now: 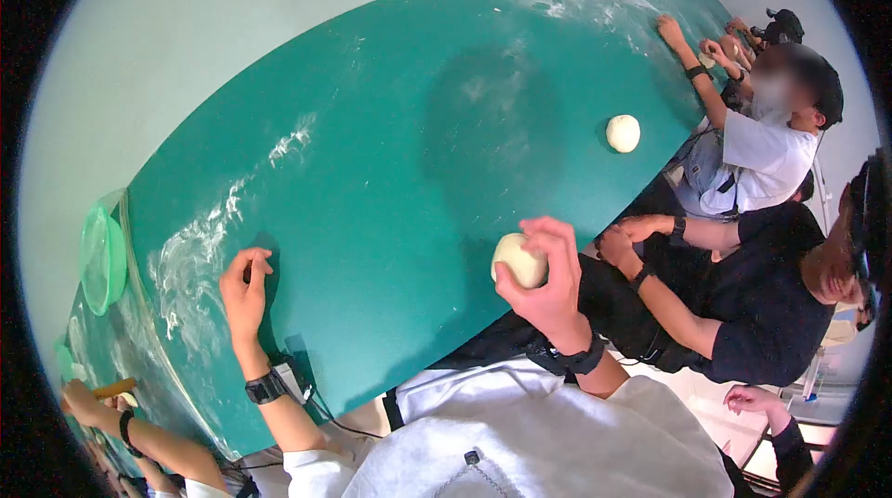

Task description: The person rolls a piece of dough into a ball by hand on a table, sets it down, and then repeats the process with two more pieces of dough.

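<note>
My right hand [550, 280] is wrapped round a pale, smooth dough ball [518, 261] near the front edge of the green table [390, 173]. Thumb and fingers grip the ball's right side and hide part of it. My left hand [245, 292] is closed in a loose curl over the table, with flour smears [200, 252] to its left. I see nothing between its fingers. Each of my wrists wears a black band, and a small white device [291, 381] with a cable lies beside the left one.
Another dough ball [623, 134] sits toward the right edge. A green mesh-like basin [102, 258] stands at the left. A co-worker's hand [84, 402] is by a wooden rolling pin [115, 387] at lower left. Along the right side, people in black [762, 312] and white [767, 154] sit close.
</note>
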The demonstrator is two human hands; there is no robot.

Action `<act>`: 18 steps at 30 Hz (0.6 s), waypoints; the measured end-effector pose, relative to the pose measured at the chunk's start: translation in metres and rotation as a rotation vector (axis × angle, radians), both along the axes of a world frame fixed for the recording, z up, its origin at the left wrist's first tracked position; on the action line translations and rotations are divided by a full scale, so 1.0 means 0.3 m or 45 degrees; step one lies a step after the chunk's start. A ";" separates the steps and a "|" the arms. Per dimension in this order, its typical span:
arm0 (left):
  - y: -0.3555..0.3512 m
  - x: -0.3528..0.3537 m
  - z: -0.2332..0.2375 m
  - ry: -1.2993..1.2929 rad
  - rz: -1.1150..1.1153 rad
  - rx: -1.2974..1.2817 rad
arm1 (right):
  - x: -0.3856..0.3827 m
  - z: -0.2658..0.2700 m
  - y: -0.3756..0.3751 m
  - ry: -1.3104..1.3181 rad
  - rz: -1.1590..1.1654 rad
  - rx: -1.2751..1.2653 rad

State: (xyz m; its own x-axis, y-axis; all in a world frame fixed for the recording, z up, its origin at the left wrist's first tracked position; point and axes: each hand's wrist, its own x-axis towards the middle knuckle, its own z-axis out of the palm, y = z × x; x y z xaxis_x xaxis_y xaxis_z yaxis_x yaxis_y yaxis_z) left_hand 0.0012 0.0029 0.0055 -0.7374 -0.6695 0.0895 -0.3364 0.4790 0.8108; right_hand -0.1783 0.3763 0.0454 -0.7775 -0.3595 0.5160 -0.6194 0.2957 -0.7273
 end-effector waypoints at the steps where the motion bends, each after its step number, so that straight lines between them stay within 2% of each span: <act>1: 0.000 -0.001 0.001 0.000 -0.004 -0.011 | -0.003 0.037 -0.007 0.031 0.024 0.216; 3: -0.002 0.000 0.000 -0.021 -0.008 -0.008 | -0.012 0.003 0.018 0.150 0.162 0.606; 7: 0.004 -0.001 0.007 -0.016 -0.026 -0.060 | -0.009 -0.071 0.044 0.173 0.180 0.455; 9: -0.003 0.001 -0.012 0.003 -0.017 -0.031 | 0.006 -0.060 0.044 0.061 0.018 0.167; 12: -0.006 0.004 -0.012 0.024 -0.011 -0.019 | 0.000 0.063 0.023 0.198 -0.097 0.231; 13: -0.003 0.002 -0.010 0.031 -0.018 -0.032 | -0.002 0.083 0.009 0.172 -0.085 0.370; 14: -0.007 0.002 -0.012 0.031 -0.023 -0.032 | -0.008 0.050 0.021 0.171 -0.089 0.369; 16: -0.014 0.002 -0.021 0.003 -0.024 -0.043 | -0.034 -0.045 0.056 0.231 0.122 0.445; 18: -0.015 0.004 -0.026 0.019 -0.026 -0.031 | -0.028 -0.074 0.062 0.182 0.089 0.327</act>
